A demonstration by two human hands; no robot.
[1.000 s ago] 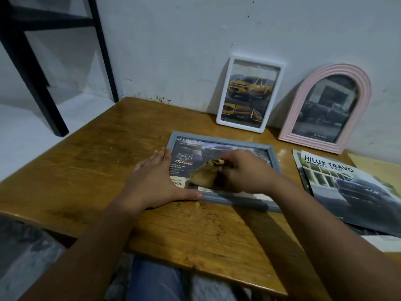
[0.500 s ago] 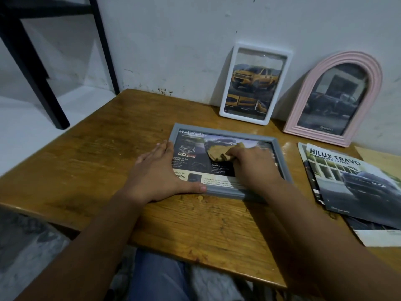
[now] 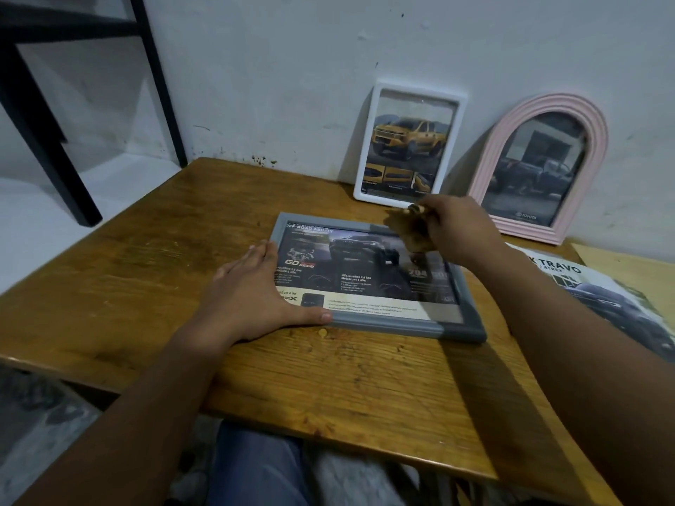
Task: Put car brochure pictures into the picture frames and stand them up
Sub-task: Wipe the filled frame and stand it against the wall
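Your left hand (image 3: 252,294) holds down the grey frame (image 3: 376,275) while your right hand (image 3: 454,228) lifts a cloth (image 3: 411,231).

From the head camera, the grey frame lies flat on the table (image 3: 153,272), with a dark car brochure picture already inside it. Your left hand rests flat at the frame's left edge, fingers straight, and the thumb lies along its near rail. Your right hand is above the frame's far right corner, fingers curled around the brown cloth, which looks blurred. Behind the grey frame, the white frame (image 3: 409,147) with a yellow truck picture stands leaning on the wall (image 3: 292,67). The pink arched frame (image 3: 540,166) stands to the right of the grey frame, further back. A brochure (image 3: 606,301) lies flat to the right of the grey frame.
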